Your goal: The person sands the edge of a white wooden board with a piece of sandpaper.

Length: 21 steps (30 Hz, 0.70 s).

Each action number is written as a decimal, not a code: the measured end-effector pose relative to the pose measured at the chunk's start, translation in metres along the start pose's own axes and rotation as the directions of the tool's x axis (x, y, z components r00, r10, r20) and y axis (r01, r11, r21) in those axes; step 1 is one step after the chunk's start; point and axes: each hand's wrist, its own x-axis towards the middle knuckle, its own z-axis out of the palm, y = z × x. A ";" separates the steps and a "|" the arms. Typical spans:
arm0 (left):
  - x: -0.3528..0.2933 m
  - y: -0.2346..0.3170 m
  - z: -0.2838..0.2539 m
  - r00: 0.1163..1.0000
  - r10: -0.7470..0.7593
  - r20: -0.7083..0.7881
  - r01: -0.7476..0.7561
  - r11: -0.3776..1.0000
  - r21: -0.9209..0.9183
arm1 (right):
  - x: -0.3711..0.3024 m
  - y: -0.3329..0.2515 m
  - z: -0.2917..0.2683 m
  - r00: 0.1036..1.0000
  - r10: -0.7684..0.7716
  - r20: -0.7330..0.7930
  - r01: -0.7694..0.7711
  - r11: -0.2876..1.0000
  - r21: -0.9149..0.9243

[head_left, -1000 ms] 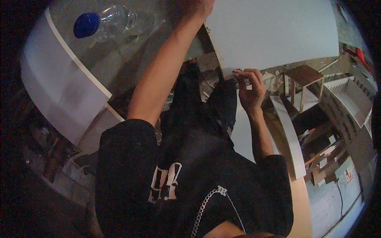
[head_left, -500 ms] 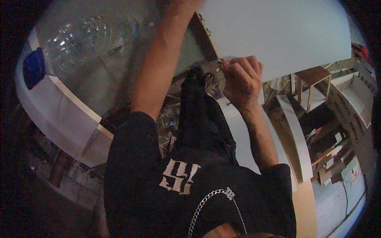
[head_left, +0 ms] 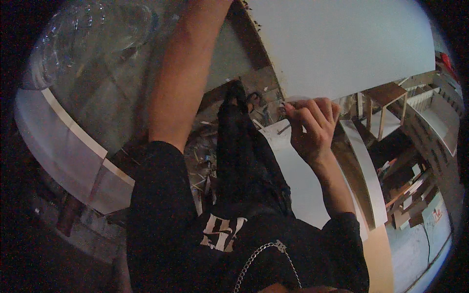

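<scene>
A large white board (head_left: 347,44) fills the upper right, with a rough brownish left edge (head_left: 266,51) that has dark chips along its far part. My right hand (head_left: 315,122) is closed at the board's near left corner, its thumb and forefinger pinched together. Something small may be between the fingertips, too small to make out. My left forearm (head_left: 183,73) stretches up past the top of the picture beside the board's left edge, so the left hand itself is out of sight.
Pale panels (head_left: 63,141) curve along the left, near crumpled clear plastic (head_left: 97,39). Another white panel (head_left: 303,171) lies between my legs and right arm. A small wooden frame (head_left: 386,110) and stacked offcuts (head_left: 410,195) are at right. Scraps litter the floor by my feet.
My right hand has drawn slightly nearer and to the right. The left hand, partly visible at the top before, has gone out of the picture. The view has shifted a little.
</scene>
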 end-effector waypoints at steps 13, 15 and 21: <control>0.000 0.006 0.016 0.999 -0.040 0.011 0.040 0.994 -0.097 | 0.039 0.010 0.008 0.999 0.040 -0.022 -0.041 0.999 -0.027; 0.000 0.003 0.016 1.000 -0.008 -0.001 0.008 0.997 -0.078 | 0.049 0.008 0.010 0.999 0.029 -0.043 -0.030 0.999 -0.015; -0.003 -0.004 0.023 0.998 0.011 -0.063 -0.021 0.989 -0.147 | 0.020 0.002 -0.002 0.999 0.025 0.039 -0.023 0.999 -0.044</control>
